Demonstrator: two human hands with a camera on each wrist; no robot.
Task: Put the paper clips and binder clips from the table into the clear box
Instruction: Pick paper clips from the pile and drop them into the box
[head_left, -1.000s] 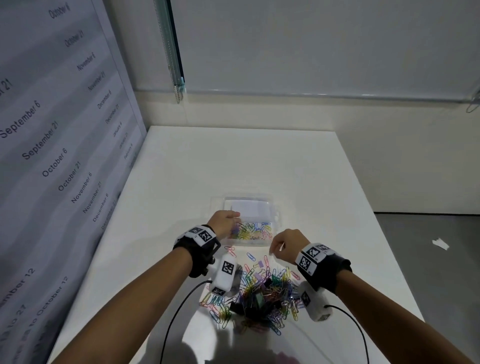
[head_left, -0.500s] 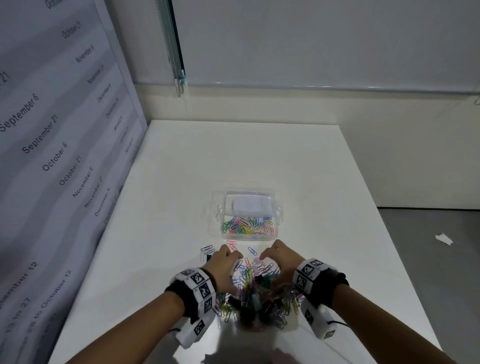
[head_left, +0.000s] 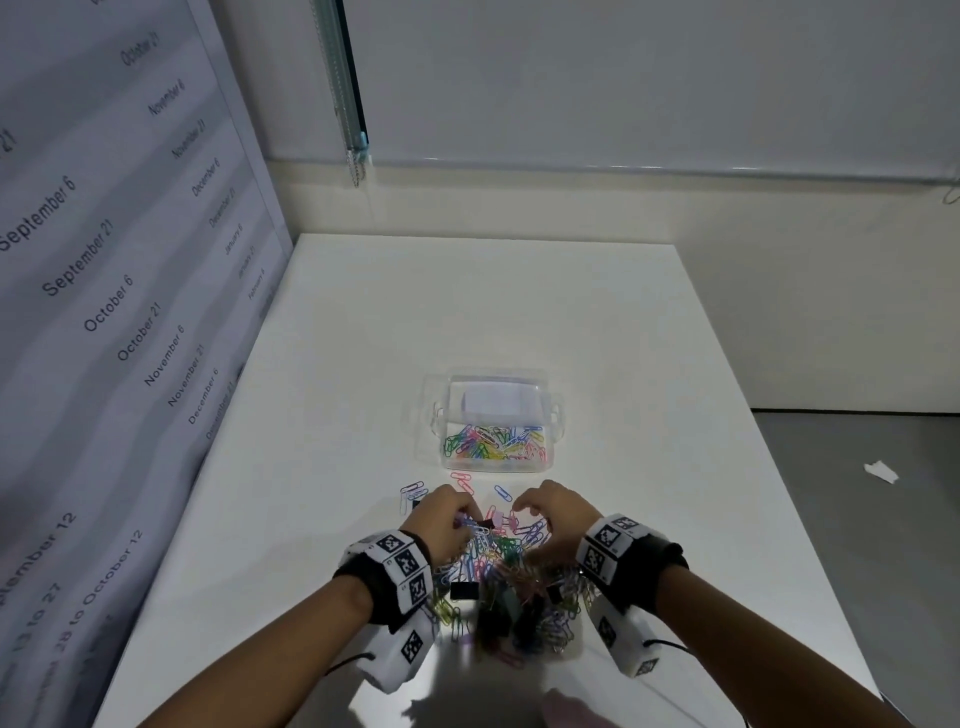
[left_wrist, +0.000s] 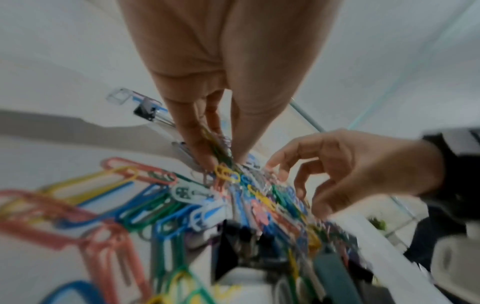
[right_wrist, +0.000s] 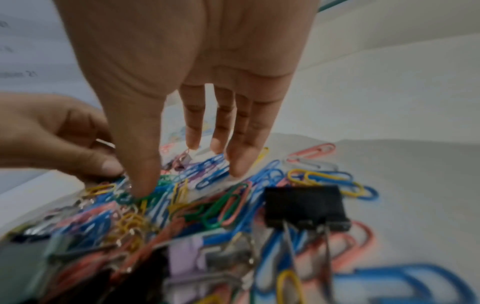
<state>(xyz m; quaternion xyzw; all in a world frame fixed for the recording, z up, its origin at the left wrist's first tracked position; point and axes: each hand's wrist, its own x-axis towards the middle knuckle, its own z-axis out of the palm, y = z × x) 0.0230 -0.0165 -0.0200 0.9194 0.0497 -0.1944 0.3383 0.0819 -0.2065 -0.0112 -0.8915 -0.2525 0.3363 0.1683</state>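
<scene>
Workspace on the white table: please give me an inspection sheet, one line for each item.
Surface: white table, bare at the far end.
Job's things: clear box, open, holding coloured paper clips; mixed pile of clips in front of it; black binder clip in the pile.
Clutter: loose paper clips between pile and box.
Grips: left hand pinches paper clips; right hand reaches into the pile, fingers straight.
Cables: black cable from the right wrist unit.
Surroundings: date banner on the left; paper scrap on the floor.

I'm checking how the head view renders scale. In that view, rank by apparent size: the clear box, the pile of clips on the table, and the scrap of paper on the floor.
1. Pile of clips and clear box: similar, and the pile lies nearer the camera, so unranked.
2. Scrap of paper: clearly smallest, on the floor to the right.
</scene>
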